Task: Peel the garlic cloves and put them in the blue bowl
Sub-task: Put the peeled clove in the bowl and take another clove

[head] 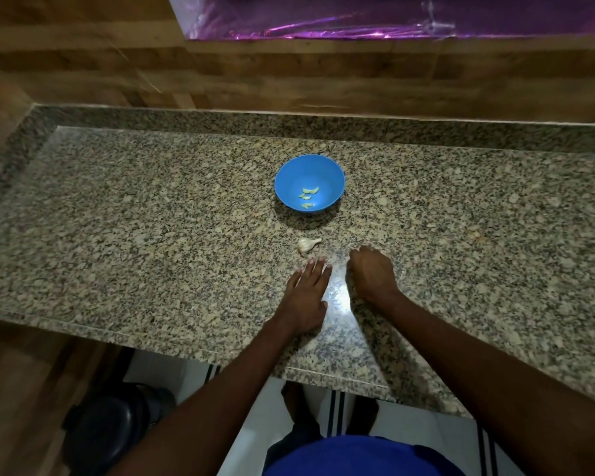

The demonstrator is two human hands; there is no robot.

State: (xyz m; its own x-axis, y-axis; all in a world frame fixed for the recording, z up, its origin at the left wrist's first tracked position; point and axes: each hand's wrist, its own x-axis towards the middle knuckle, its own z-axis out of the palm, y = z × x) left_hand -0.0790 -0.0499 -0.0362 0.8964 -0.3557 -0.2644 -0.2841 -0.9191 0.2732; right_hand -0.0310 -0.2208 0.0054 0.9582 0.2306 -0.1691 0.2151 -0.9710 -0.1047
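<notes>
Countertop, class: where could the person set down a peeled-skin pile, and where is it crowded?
Free: the wide granite stretch left of the blue bowl toward the counter corner, and the stretch to its right. Crowded: the middle strip, where the garlic bulb lies between bowl and left hand, right hand beside.

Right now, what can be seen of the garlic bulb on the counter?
The garlic bulb is small, off-white, papery-skinned and looks unpeeled. It lies on its side on the speckled granite counter, its narrow stem end pointing right. It sits just nearer the person than the blue bowl, apart from it. Nothing grips it: the left hand lies flat with straight fingers, whose tips stop just short of the bulb; the right hand rests to its right, fingers curled under.
</notes>
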